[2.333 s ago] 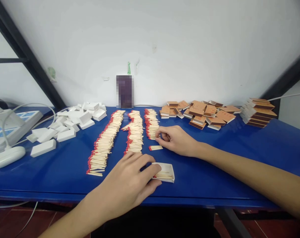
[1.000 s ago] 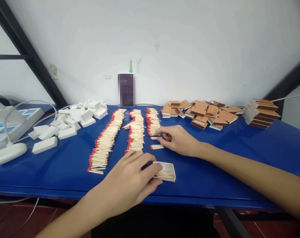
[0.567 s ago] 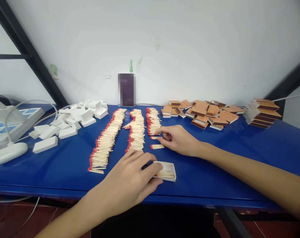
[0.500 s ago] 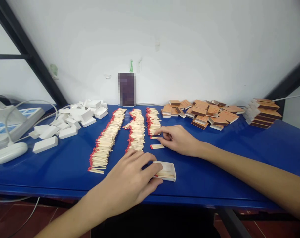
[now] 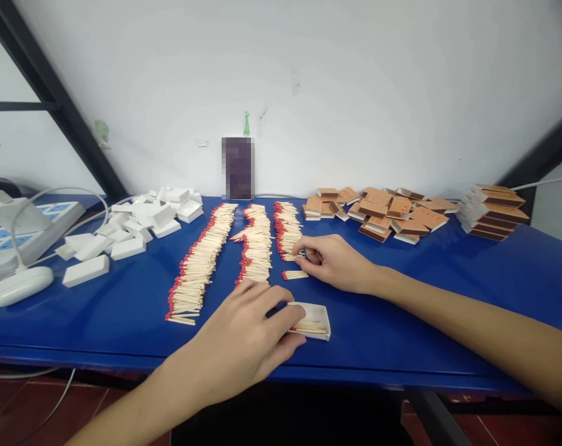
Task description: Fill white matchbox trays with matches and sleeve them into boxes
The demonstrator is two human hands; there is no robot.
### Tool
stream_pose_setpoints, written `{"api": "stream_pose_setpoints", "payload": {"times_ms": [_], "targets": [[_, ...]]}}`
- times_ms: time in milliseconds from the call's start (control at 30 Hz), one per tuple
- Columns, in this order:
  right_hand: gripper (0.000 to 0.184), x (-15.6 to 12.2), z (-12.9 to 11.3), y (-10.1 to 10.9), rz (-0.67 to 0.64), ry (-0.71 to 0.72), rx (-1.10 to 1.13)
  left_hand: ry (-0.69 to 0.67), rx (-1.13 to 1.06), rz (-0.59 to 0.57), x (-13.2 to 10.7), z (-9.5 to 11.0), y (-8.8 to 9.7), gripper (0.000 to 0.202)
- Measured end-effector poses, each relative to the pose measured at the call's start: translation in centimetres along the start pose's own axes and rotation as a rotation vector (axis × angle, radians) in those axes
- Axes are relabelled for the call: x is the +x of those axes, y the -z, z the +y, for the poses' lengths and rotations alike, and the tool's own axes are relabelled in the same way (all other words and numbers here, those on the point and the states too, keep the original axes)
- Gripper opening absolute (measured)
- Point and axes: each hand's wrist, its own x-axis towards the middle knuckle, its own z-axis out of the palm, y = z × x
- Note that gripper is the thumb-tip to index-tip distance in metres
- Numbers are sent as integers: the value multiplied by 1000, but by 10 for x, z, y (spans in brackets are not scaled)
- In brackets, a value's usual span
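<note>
My left hand (image 5: 241, 337) rests on the blue table (image 5: 122, 322), its fingers closed on the left end of a small white matchbox tray (image 5: 315, 320) that holds a few matches. My right hand (image 5: 334, 260) lies further back, fingers curled, its fingertips on matches at the near end of the right row of red-tipped matches (image 5: 286, 226). A small separate bunch of matches (image 5: 294, 274) lies just in front of that hand. Two longer rows of matches (image 5: 201, 260) run to the left.
A heap of empty white trays (image 5: 136, 226) lies at the left, beside a white power strip (image 5: 25, 232) and a white mouse-like device (image 5: 18, 286). Orange matchbox sleeves (image 5: 378, 214) are scattered at the back right, with a neat stack (image 5: 494, 210) beyond them.
My right fingertips have drawn in slightly at the end of the right match row. My left hand and the tray have stayed put.
</note>
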Motion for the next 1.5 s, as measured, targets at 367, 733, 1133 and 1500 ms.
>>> {"api": "stream_pose_setpoints", "payload": {"times_ms": [367, 733, 1133, 1500], "targets": [[9, 1, -2, 1, 11, 13, -16, 0, -2, 0, -1, 1, 1, 13], [10, 0, -3, 2, -1, 22, 2, 5, -7, -9, -1, 0, 1, 14], [22, -2, 1, 0, 41, 108, 12, 4, -12, -13, -1, 0, 0, 15], [22, -1, 2, -1, 64, 153, 7, 4, -14, -14, -1, 0, 0, 14]]}}
